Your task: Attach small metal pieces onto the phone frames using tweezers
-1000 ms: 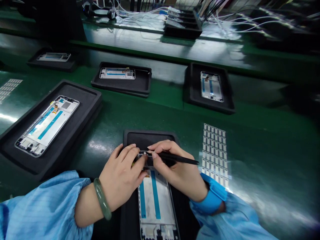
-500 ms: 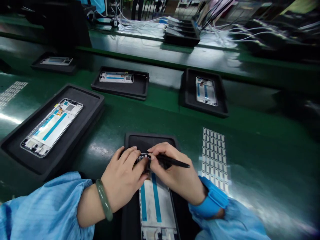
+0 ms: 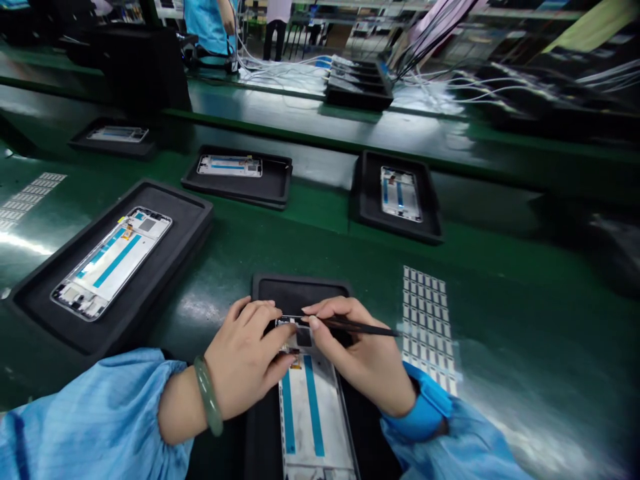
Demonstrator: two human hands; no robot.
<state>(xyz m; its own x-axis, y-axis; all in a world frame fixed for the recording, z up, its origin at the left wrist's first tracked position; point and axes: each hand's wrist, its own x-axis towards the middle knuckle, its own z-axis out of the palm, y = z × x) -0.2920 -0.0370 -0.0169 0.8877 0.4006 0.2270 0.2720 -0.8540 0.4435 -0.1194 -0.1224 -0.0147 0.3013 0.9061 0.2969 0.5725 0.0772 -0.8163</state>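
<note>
A phone display frame (image 3: 311, 420) lies lengthwise in a black foam tray (image 3: 300, 291), its white back marked with two blue strips. My left hand (image 3: 245, 353) grips the frame's upper end, with the fingers curled over it and hiding part of it. My right hand (image 3: 360, 357) pinches slim black tweezers (image 3: 363, 327), whose tip reaches in at that same end. The lower end of the frame runs out of view at the bottom edge.
Several black trays with phone frames (image 3: 110, 263) sit on the green bench. A sheet of small labels (image 3: 427, 327) lies to my right. Bundled cables and stacked trays (image 3: 359, 83) stand beyond, near a person in a blue smock (image 3: 207, 27).
The view has tilted upward, bringing more of the far bench and the person into sight. The tweezers now lie flatter, and both hands stay at the frame's upper end.
</note>
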